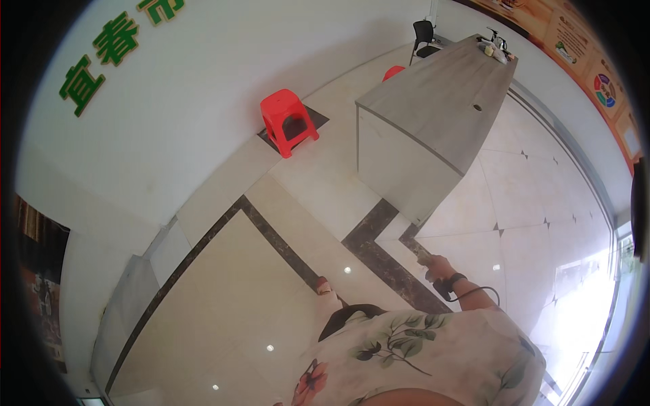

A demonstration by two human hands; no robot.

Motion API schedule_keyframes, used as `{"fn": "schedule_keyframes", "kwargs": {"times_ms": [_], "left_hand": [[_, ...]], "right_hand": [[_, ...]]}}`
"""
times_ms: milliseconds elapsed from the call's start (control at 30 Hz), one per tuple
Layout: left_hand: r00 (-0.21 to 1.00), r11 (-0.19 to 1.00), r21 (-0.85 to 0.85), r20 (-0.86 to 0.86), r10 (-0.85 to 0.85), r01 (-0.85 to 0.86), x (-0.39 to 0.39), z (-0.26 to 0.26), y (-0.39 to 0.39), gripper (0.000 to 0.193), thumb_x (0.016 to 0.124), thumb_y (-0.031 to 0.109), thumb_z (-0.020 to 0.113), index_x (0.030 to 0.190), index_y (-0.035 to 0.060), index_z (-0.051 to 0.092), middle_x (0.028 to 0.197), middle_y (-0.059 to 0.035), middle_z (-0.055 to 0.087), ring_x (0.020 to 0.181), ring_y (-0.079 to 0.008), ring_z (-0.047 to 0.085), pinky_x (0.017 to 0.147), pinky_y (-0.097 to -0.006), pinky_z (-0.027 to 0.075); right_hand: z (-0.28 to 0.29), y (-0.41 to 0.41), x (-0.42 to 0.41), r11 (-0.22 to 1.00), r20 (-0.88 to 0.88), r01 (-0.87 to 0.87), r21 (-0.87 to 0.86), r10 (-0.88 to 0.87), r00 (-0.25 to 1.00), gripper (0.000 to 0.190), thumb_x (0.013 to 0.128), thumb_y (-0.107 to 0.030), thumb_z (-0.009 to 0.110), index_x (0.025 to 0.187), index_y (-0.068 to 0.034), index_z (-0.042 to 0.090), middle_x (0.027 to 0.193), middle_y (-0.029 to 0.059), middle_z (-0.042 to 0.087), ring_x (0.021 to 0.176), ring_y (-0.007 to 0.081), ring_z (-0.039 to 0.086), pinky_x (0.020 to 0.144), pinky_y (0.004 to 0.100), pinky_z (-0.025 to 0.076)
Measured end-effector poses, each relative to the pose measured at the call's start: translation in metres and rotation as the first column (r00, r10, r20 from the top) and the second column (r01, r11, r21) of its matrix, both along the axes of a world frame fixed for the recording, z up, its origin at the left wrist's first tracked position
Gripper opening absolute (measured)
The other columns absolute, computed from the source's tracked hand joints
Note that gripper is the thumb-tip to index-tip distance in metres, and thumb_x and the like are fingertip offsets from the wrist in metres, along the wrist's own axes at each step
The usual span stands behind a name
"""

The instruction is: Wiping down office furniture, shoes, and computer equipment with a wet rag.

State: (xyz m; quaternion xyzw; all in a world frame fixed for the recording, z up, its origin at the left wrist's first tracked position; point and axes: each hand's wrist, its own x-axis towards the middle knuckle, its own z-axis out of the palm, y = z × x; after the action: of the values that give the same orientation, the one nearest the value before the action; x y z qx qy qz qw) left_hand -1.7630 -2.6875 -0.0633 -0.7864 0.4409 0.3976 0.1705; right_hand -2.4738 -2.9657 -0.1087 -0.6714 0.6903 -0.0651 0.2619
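Observation:
My right hand (439,267) hangs low over the tiled floor, its fingers bent. A small pale patch shows at the fingertips, too blurred to tell whether it is something held. Around the wrist runs a black strap (458,277) with a dark device and a looping black cable (480,288). The nearest furniture to this hand is a grey wood-grain desk (426,101), whose near end panel stands apart from it. My left hand is out of view. A leaf-and-flower printed top (416,355) covers my body, and one foot (323,285) shows on the floor.
A red plastic stool (287,116) stands by the white wall; another red seat (393,72) is partly hidden behind the desk. A black chair (424,40) and a plastic bag (495,52) are at the far end. Dark marble strips (277,236) cross the floor. Bright glass lies right.

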Motion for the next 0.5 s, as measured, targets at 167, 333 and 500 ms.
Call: {"fn": "schedule_keyframes", "kwargs": {"times_ms": [167,333,500], "left_hand": [[0.995,0.994,-0.038,0.035,-0.098,0.100,0.073,-0.002,-0.130,0.029,0.072,0.036,0.066,0.081,0.0088,0.067,0.083,-0.0121,0.067,0.079,-0.0315,0.064,0.065,-0.0408,0.051],[0.815,0.898,0.033,0.407,-0.414,0.439,0.159,0.017,-0.371,0.030,0.070,0.039,0.069,0.080,0.0107,0.066,0.082,-0.0092,0.067,0.078,-0.0295,0.065,0.066,-0.0394,0.051],[0.621,0.531,-0.345,-0.574,0.533,-0.774,0.088,0.071,-0.650,0.011,0.078,0.019,0.059,0.079,0.0089,0.061,0.066,-0.0054,0.059,0.061,-0.0211,0.059,0.054,-0.0347,0.047]], "right_hand": [[0.024,-0.093,0.059,0.921,0.260,0.372,0.117,-0.390,0.884,0.031,0.076,-0.021,0.063,0.103,-0.005,0.063,0.092,0.0179,0.066,0.086,0.0309,0.064,0.076,0.0416,0.051],[0.074,-0.197,0.086,0.624,0.792,0.514,0.588,-0.575,-0.208,0.026,0.086,-0.017,0.059,0.108,-0.001,0.059,0.096,0.0114,0.066,0.086,0.0246,0.063,0.078,0.0403,0.051],[0.214,-0.336,0.082,0.828,0.869,0.454,0.330,-0.078,-0.489,0.035,0.092,-0.014,0.050,0.125,-0.001,0.045,0.124,0.0154,0.052,0.116,0.0301,0.050,0.105,0.0451,0.035]]}}
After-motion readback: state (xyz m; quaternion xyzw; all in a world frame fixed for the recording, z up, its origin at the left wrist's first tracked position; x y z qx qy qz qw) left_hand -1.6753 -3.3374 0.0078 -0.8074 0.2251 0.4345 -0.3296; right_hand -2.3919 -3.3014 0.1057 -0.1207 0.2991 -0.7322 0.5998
